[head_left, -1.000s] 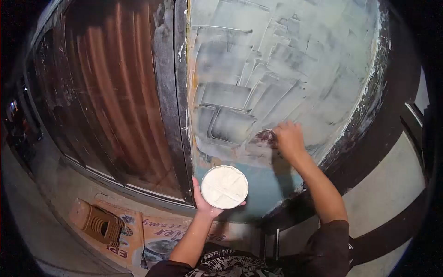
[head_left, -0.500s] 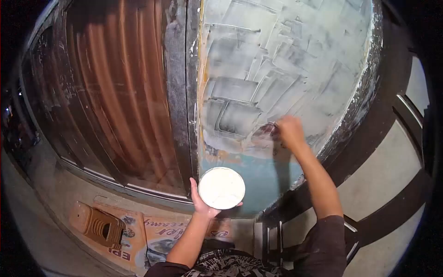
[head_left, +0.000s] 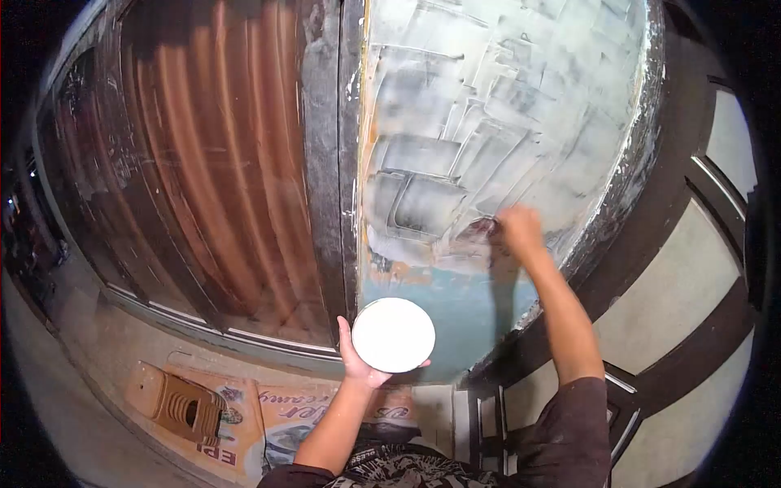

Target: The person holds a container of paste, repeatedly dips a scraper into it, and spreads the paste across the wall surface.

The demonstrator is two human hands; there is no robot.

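A round tub of white paste (head_left: 394,335) rests in my left hand (head_left: 358,363), with the thumb up its left side and fingertips showing at its right. My right hand (head_left: 519,231) is closed at the wall, its fingers bent toward a dark reddish patch. What it holds is too hidden to make out. The wall (head_left: 496,138) carries grey-white smears in overlapping strokes, with bare blue-green paint (head_left: 439,313) below them.
Left of the wall stands a dark-framed window (head_left: 324,146) with brown curtains (head_left: 220,154) behind the glass. Stacked brown plastic stools (head_left: 183,404) lie at the lower left near a printed banner (head_left: 285,419). Dark framed panels (head_left: 675,285) are at the right.
The view has shifted, so the wall appears farther right. My right hand stays by the reddish patch, and the paste in the tub looks brighter. My left hand keeps its hold.
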